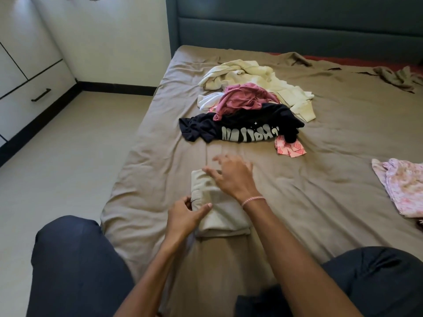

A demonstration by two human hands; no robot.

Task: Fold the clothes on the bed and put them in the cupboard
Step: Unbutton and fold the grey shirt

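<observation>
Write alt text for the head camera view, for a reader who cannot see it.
A person at a bed folds a beige garment: the left hand grips its left edge, the right hand is open over it. An unfolded pile lies beyond, a pink floral piece to the right.

matt cloth sheet [320,179], soft folded garment [219,211]

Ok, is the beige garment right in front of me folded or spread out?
Folded: the beige garment is a compact bundle with stacked edges showing; the left hand grips its side.
</observation>
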